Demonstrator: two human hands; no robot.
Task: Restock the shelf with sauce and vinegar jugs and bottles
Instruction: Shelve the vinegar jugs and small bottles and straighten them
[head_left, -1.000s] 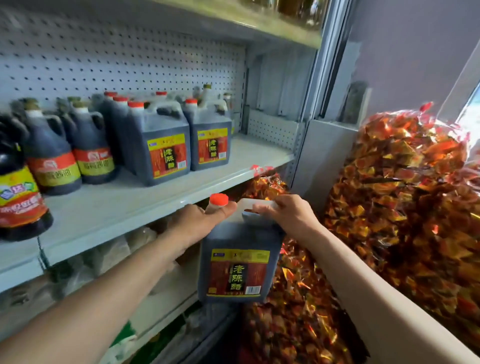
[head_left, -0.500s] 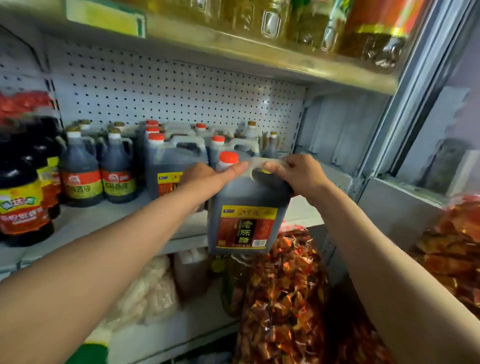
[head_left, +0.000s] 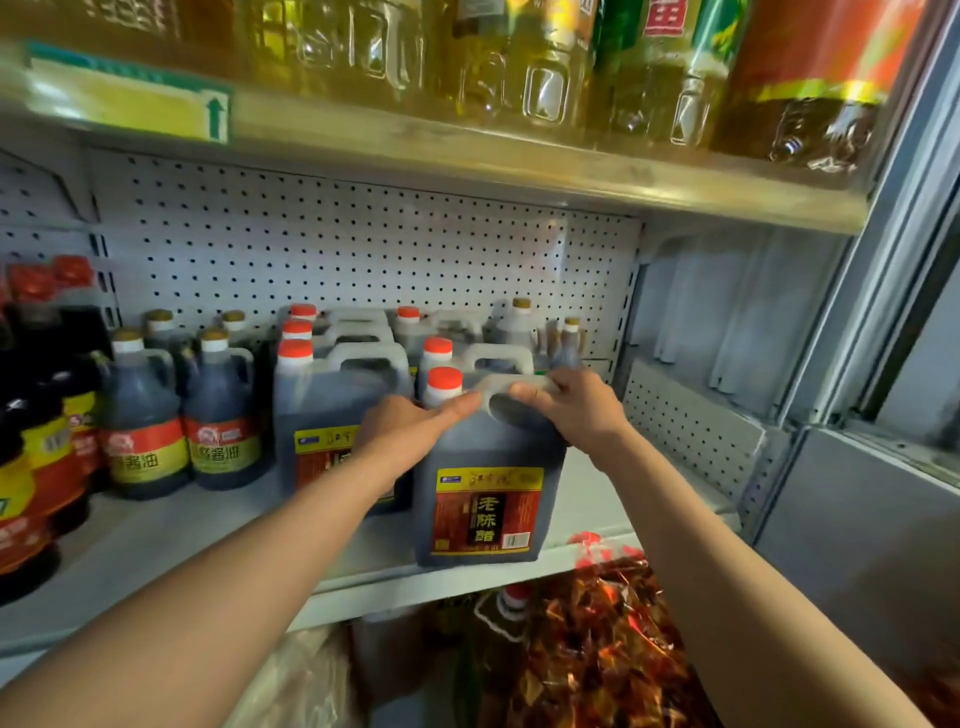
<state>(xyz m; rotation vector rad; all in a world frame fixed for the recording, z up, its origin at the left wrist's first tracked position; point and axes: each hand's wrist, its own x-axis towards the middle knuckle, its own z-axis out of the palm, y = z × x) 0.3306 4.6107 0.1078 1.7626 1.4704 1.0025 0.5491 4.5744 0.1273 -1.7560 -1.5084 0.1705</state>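
Observation:
A dark vinegar jug (head_left: 488, 467) with a red cap and a red-and-yellow label stands at the front edge of the white shelf (head_left: 166, 540). My right hand (head_left: 576, 410) is closed over its white handle. My left hand (head_left: 410, 431) presses on the jug's left shoulder beside the cap. Behind and to the left stand more vinegar jugs (head_left: 332, 410) of the same kind, in rows running back to the pegboard.
Soy sauce bottles (head_left: 143, 431) with gold caps stand left of the jugs, and darker bottles (head_left: 31, 467) fill the far left. Cooking oil bottles (head_left: 519, 57) line the shelf above. A bag of red-and-gold wrapped sweets (head_left: 602, 649) sits below. Bare shelf lies right of the held jug.
Both hands raised the vinegar jug from below shelf level and brought it onto the shelf's front edge, in front of the right row of jugs.

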